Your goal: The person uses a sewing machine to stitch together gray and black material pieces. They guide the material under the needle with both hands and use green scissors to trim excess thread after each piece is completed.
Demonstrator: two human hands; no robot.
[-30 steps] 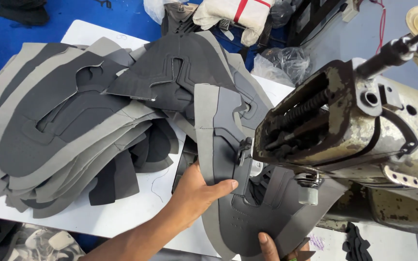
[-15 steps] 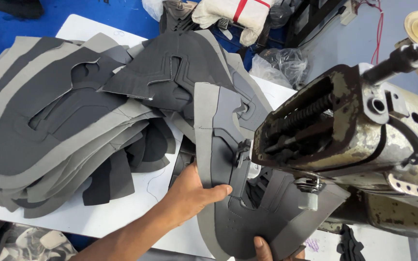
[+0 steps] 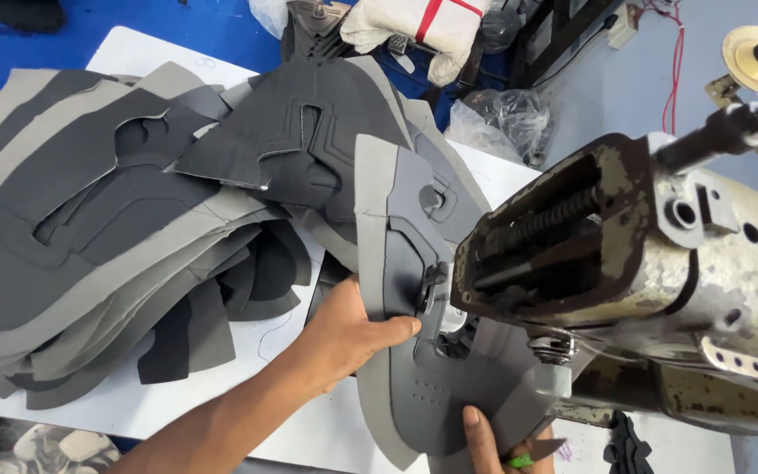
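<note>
My left hand [image 3: 348,333] grips the left edge of a grey and dark grey shoe upper piece [image 3: 396,228], thumb lying on top, beside the needle area of a worn sewing machine [image 3: 642,281]. My right hand [image 3: 484,443] shows only its fingers at the bottom edge; they press on the near end of the same piece and hold a small green-handled tool [image 3: 532,456]. The piece runs under the machine's presser foot [image 3: 436,281].
A big pile of cut grey uppers [image 3: 89,254] covers the white table [image 3: 160,66] on the left. More stitched uppers [image 3: 300,140] lie behind. A white cloth with a red stripe [image 3: 414,22], plastic bags [image 3: 502,118] and a thread cone [image 3: 752,53] sit at the back.
The view has shifted slightly. My left hand has stayed on the piece's edge, and my right fingers have come a little further up onto its near end.
</note>
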